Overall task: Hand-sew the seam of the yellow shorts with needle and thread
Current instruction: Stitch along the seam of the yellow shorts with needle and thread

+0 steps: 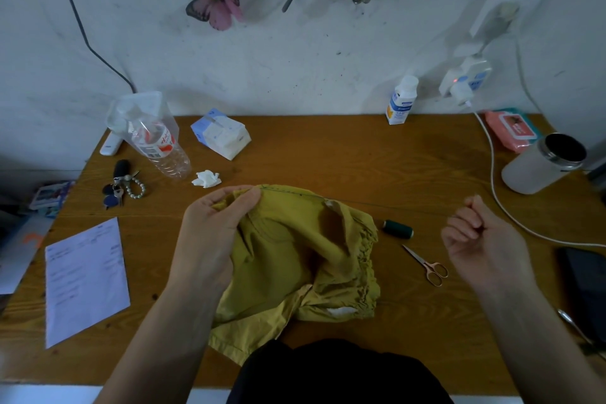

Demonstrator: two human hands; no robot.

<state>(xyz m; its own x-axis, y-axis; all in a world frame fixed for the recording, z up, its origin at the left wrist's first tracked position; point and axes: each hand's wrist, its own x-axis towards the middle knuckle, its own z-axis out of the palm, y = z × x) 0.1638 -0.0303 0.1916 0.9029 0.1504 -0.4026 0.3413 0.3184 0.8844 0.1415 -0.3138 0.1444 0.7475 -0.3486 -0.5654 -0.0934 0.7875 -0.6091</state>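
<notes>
Head view | left hand (216,220) pinches yellow shorts (295,259) at seam, mid-bench (328,154) | right hand (475,233) fist-closed on taut thread (377,205); needle unseen | spool (397,228), scissors (426,264) beside shorts | bottle (160,144) label, paper (85,279) writing unreadable

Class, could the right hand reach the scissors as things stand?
Probably yes: the scissors lie on bare table just left of the right hand, nothing between. But that hand is pinching the taut thread.
</notes>
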